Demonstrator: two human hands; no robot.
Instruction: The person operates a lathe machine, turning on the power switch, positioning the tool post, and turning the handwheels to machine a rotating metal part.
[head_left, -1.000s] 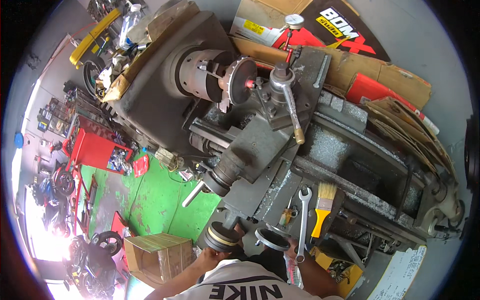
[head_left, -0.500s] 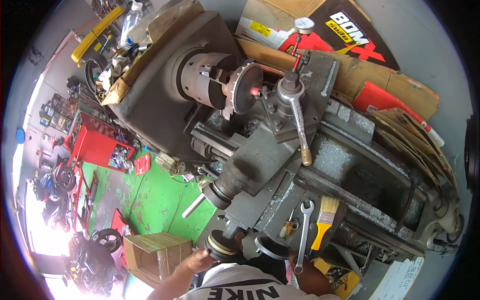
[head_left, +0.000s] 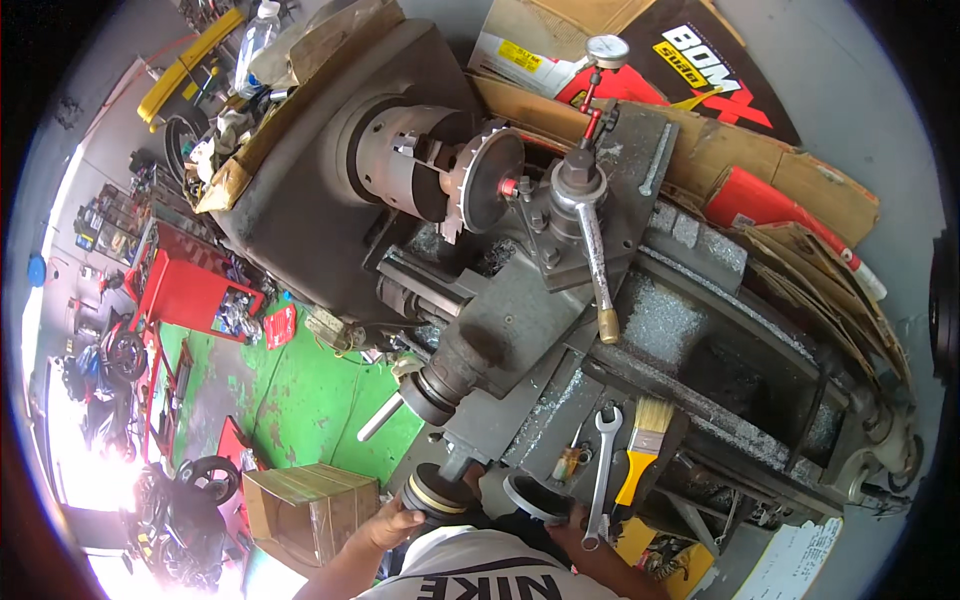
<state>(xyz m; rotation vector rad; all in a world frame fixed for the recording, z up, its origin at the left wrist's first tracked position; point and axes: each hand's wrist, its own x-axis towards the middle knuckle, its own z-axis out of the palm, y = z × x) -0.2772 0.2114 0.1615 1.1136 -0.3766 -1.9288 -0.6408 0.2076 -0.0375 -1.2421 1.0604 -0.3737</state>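
My left hand (head_left: 393, 524) is closed around the rim of a dark lathe handwheel (head_left: 437, 491) with a pale band, low in the view. Farther right, my right hand (head_left: 572, 532) is at the edge of a second round handwheel (head_left: 536, 499); most of its fingers are hidden, so its grip is unclear. Above the hands lies the lathe's cross slide (head_left: 510, 318), carrying a tool post (head_left: 578, 188) with a long lever (head_left: 597, 265). A disc with a notched edge (head_left: 491, 182) sits in the chuck (head_left: 412, 160). A dial gauge (head_left: 607, 50) stands over the tool post.
An open-ended wrench (head_left: 602, 470), a yellow-handled brush (head_left: 643, 450) and a small tool (head_left: 570, 460) lie right of the wheels. Metal chips (head_left: 663, 322) cover the lathe bed. Cardboard (head_left: 775, 185) leans behind it. A carton (head_left: 318, 515) stands on the floor at left.
The view has shifted slightly, with the lathe a little farther left in it. Both hands stay at the same handwheels; no clear turning shows.
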